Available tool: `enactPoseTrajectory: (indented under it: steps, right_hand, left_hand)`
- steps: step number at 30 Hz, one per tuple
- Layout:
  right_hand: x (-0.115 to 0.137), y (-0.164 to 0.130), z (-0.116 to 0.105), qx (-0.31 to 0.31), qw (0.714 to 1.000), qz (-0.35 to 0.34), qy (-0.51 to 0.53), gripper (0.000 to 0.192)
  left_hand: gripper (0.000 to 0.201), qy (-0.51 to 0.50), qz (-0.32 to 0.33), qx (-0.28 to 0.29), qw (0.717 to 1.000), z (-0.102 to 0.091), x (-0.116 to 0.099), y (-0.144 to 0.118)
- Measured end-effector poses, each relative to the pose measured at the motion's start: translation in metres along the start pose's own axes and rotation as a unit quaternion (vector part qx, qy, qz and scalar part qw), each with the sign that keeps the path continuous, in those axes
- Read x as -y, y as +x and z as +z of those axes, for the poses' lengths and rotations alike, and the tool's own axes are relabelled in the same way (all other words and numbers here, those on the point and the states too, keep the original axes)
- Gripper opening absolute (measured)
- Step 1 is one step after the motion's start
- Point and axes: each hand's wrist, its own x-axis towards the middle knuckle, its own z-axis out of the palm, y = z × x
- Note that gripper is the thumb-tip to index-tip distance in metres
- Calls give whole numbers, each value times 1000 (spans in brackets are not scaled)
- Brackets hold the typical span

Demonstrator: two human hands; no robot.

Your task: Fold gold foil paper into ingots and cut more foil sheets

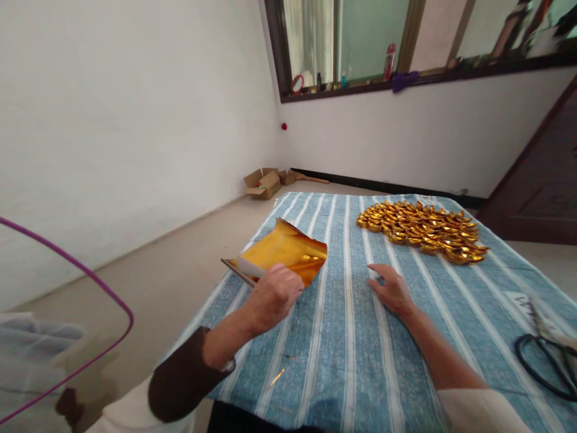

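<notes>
Right now the left hand [274, 294] pinches the near corner of a gold foil sheet [282, 252], fingers closed on it, lifting it so the sheet curls up off the bench [342, 337]. It sits at the top of a thin stack of foil just under and beyond that hand, near the left bench edge. The right hand [391, 290] lies flat and open on the striped cloth, holding nothing, well to the right of the left hand and apart from the foil.

Judgement: the step looks like peeling one sheet off the stack. To do it well, keep the pinch light and at the corner only, so the foil does not crease; peel slowly so a second sheet does not cling and come along; the free right hand could press the stack down beside the left hand. Cannot tell if only one sheet is gripped.

Beyond the right hand, well apart, lies a pile of folded gold ingots [421, 231]. Black scissors [547, 361] lie far right of the right hand, near the bench edge. A small scrap of foil [276, 377] lies near the left forearm.
</notes>
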Motion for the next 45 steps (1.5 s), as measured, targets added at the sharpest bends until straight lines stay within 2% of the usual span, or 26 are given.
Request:
enactPoseTrajectory:
  steps: [2,4,6,8,10,12,15,18,21,23,25,29,32,35,38,42,45]
  right_hand:
    - [26,-6,5,54,996,-62,23,48]
    - [52,-11,7,115,981,-146,53,60]
    - [73,-15,5,132,972,-180,75,53]
    - [84,-19,-2,149,970,-172,86,32]
    - [87,-26,-13,199,966,-147,79,20]
    - [81,-35,-28,236,963,-118,56,20]
    - [65,-50,-55,237,967,-83,32,25]
    - [49,-62,-87,241,969,-38,52,23]
    - [40,-71,-115,254,963,37,77,25]
    - [36,-77,-128,263,957,86,90,29]
    - [33,-82,-135,260,953,120,101,31]
    - [34,-84,-139,255,948,147,122,31]
    - [40,-82,-142,287,931,165,154,34]
    - [42,-78,-144,309,913,175,203,35]
    - [38,-73,-139,288,896,197,273,34]
    - [29,-55,-123,245,848,283,374,40]
    - [24,-35,-111,209,828,352,384,48]
  left_hand:
    - [32,-18,11,-19,1000,3,-18,9]
    - [30,-21,18,-22,999,10,-37,17]
    - [27,-36,26,-22,999,19,-55,24]
    - [26,-65,29,-19,997,27,-73,29]
    - [25,-104,30,3,994,33,-89,35]
    - [24,-152,39,17,987,37,-102,39]
    - [37,-228,48,47,971,39,-111,43]
    - [62,-296,3,92,951,37,-105,43]
    - [72,-366,-89,148,914,34,-88,42]
    - [72,-432,-131,210,867,35,-74,41]
    - [69,-512,-165,252,805,40,-62,39]
    - [41,-602,-188,284,722,56,-48,27]
    - [38,-651,-225,285,666,61,-49,18]
    - [38,-671,-235,278,646,57,-52,16]
    - [38,-684,-252,258,635,55,-51,24]
    - [34,-675,-309,205,637,63,-43,41]
    - [31,-683,-371,158,609,75,-34,54]
